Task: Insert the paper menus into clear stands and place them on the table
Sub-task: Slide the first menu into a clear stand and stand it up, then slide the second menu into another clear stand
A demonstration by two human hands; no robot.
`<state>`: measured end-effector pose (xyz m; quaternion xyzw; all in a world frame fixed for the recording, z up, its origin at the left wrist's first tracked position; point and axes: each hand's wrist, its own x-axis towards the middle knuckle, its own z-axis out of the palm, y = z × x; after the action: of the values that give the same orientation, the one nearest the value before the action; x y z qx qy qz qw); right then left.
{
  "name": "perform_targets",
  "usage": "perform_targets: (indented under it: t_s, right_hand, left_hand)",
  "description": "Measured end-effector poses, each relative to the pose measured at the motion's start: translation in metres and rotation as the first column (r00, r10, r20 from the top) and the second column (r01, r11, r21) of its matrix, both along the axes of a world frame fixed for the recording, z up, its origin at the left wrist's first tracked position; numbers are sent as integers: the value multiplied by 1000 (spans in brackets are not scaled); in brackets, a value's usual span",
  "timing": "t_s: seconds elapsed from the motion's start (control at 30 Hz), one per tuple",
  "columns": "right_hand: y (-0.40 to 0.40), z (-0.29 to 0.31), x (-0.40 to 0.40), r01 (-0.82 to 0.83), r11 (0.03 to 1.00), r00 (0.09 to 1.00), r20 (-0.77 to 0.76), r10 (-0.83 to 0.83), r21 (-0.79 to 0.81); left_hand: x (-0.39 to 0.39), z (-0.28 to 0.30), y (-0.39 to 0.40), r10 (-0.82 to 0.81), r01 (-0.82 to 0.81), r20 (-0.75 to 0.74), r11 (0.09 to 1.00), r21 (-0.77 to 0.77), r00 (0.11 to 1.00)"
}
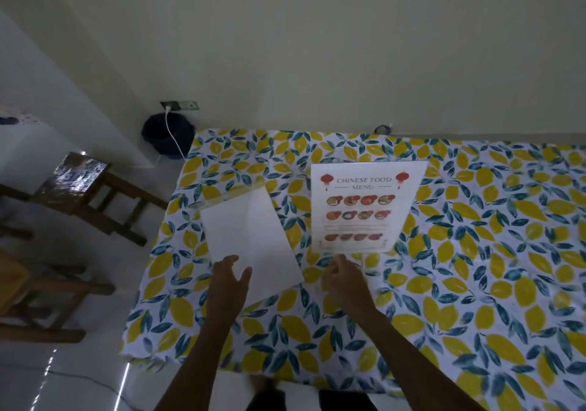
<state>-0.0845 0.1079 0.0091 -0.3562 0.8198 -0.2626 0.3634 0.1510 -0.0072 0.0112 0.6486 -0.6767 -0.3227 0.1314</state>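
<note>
A printed "Chinese Food Menu" sheet sits inside a clear stand (pixel 361 207) that stands on the lemon-patterned table (pixel 475 268). To its left lies a blank white paper (pixel 247 239) flat on the cloth, with a second clear stand (pixel 244 190) at its far end; whether the paper is inside it I cannot tell. My left hand (pixel 230 280) hovers over the paper's near edge, fingers spread, holding nothing. My right hand (pixel 344 275) is just below the standing menu's bottom edge, fingers loosely curled with nothing in them.
The table's left edge drops to a white tiled floor. Wooden chairs (pixel 92 195) stand at the left. A dark bin (pixel 166 137) and a white cable from a wall socket (pixel 179 105) sit by the far left corner. A wall runs behind the table.
</note>
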Motion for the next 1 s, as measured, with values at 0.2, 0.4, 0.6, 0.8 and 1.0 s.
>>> perform_targets:
  t_s: [0.2, 0.4, 0.6, 0.8, 1.0]
  right_hand:
    - [-40, -7, 65, -72, 992, 997, 11, 71, 103]
    - [-55, -14, 103, 32, 991, 972, -237, 1, 134]
    - [-56, -6, 91, 110, 969, 993, 8, -114, 224]
    - [-21, 12, 82, 78, 992, 996, 33, -81, 103]
    - [6, 46, 69, -82, 982, 995, 45, 91, -168]
  left_hand:
    - [44, -20, -6, 31, -36, 31, 987, 155, 999]
    - [58, -33, -15, -1, 0, 1, 988, 158, 1000]
    - [74, -36, -27, -27, 31, -32, 990, 138, 999]
    - [99, -17, -29, -94, 98, -97, 994, 42, 991]
    - [121, 14, -18, -163, 160, -103, 986, -36, 981]
